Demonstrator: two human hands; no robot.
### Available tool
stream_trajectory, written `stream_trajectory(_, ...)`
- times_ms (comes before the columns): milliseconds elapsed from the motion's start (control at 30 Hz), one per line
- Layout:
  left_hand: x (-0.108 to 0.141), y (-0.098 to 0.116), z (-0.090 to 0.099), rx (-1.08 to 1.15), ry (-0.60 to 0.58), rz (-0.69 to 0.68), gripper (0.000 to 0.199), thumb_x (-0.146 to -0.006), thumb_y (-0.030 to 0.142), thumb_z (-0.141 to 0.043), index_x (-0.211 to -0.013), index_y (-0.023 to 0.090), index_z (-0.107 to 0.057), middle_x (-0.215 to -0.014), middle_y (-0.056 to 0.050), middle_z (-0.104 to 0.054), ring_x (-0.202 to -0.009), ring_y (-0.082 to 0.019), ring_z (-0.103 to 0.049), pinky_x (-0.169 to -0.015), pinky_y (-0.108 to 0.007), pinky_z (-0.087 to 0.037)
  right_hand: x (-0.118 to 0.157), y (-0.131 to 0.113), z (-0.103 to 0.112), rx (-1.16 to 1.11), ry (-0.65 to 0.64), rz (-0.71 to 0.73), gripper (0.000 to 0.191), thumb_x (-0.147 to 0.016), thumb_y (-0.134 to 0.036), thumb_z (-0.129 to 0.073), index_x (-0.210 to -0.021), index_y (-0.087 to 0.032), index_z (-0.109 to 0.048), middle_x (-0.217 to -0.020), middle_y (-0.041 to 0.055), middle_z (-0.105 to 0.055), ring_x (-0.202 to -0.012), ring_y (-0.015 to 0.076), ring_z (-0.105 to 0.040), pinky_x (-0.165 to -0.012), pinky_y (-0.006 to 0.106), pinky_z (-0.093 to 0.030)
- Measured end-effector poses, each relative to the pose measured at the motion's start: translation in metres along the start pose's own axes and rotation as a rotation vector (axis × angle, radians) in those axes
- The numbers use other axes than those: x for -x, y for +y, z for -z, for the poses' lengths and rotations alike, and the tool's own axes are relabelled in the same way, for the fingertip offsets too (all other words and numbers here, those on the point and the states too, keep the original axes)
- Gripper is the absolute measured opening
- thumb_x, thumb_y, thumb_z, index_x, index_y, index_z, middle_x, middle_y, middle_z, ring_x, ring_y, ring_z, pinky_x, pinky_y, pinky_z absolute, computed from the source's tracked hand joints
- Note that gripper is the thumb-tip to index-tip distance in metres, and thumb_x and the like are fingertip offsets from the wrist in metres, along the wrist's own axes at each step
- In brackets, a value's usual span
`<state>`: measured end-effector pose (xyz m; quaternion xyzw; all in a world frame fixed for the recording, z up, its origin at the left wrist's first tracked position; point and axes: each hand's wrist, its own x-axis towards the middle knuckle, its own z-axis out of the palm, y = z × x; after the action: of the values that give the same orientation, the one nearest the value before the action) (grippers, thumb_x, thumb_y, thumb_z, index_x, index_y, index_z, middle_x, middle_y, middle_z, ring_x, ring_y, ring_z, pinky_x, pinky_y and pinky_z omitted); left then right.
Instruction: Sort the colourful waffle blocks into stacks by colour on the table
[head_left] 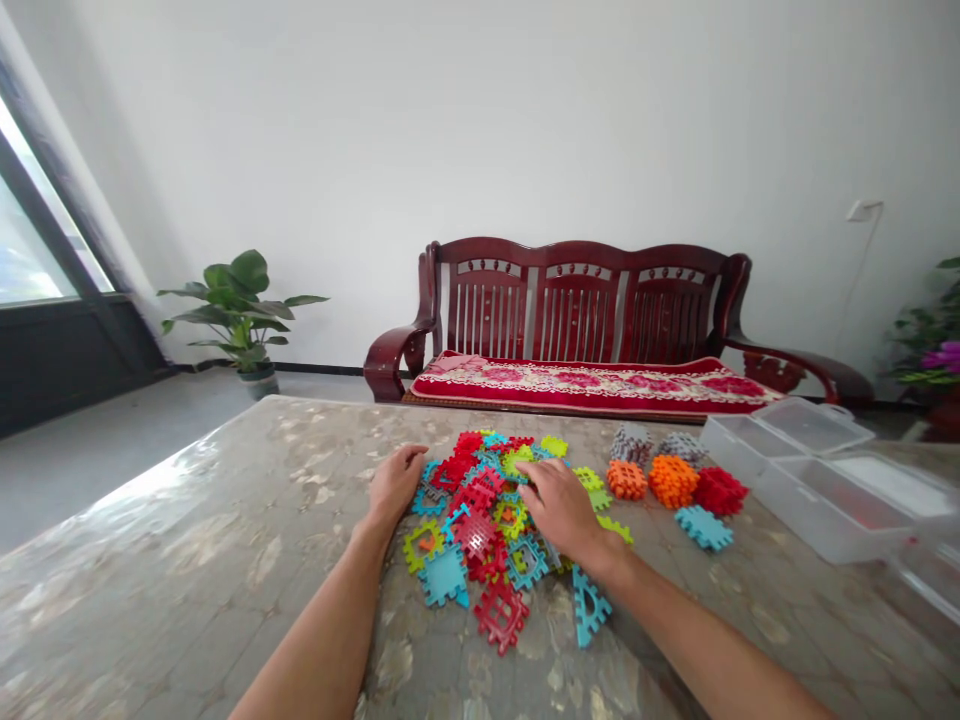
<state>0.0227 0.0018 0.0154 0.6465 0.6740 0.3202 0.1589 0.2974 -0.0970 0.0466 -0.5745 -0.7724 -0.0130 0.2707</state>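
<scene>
The table (225,600) is filling the lower frame. At lower centre a heap of tiles (480,500) is lying on it, with the left hand (396,483) resting at the heap's left edge and the right hand (559,495) lying over its right side. Right of this heap, tile stacks (673,482) are standing close together; farther right, a box (806,510) is sitting. Behind the table, at middle centre, a sofa (574,320) is standing, a mat (600,385) covering its seat. A potted plant (244,305) is standing at middle left, flowers (943,358) at the right edge.
</scene>
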Motion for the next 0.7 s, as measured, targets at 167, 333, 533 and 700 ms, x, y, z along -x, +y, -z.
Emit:
stream_trajectory(167,0.000,0.003,0.002,-0.008,-0.023,-0.015,0.036,-0.090,0.031,-0.044,-0.112,0.023,-0.072,-0.112,-0.005,-0.076,-0.104,-0.021,-0.068,-0.089,-0.030,-0.051,-0.033,-0.017,-0.014,0.052,-0.075,-0.128,0.034,-0.093,-0.032,-0.051,-0.123,-0.027,-0.066,-0.095,0.0023,-0.076,-0.099,0.0236,-0.062,-0.088,0.035,-0.045)
stream_trajectory(333,0.000,0.001,0.003,-0.049,-0.031,-0.029,0.036,-0.089,0.030,-0.045,-0.111,0.024,-0.072,-0.111,-0.004,-0.076,-0.104,-0.021,-0.068,-0.088,-0.029,-0.051,-0.040,-0.021,-0.026,-0.073,-0.091,-0.190,0.041,-0.083,-0.029,-0.061,-0.123,-0.028,-0.065,-0.089,-0.0009,-0.075,-0.096,0.0225,-0.063,-0.086,0.033,-0.045)
stream_trajectory(533,0.000,0.001,0.002,-0.058,-0.037,-0.035,0.037,-0.089,0.029,-0.044,-0.112,0.024,-0.072,-0.113,-0.003,-0.075,-0.106,-0.021,-0.068,-0.089,-0.030,-0.050,-0.031,0.011,-0.005,-0.537,-0.021,-0.311,0.044,-0.081,-0.026,-0.053,-0.123,-0.018,-0.064,-0.083,0.0008,-0.072,-0.074,0.0165,-0.065,-0.070,0.027,-0.049)
stream_trajectory(700,-0.001,0.000,0.000,-0.095,-0.054,-0.039,0.037,-0.089,0.032,-0.043,-0.111,0.026,-0.073,-0.115,-0.002,-0.075,-0.107,-0.022,-0.067,-0.089,-0.030,-0.050,-0.006,0.076,0.020,-0.514,-0.006,-0.390,0.043,-0.082,-0.030,-0.050,-0.119,-0.015,-0.066,-0.081,0.0031,-0.072,-0.070,0.0184,-0.066,-0.067,0.030,-0.052)
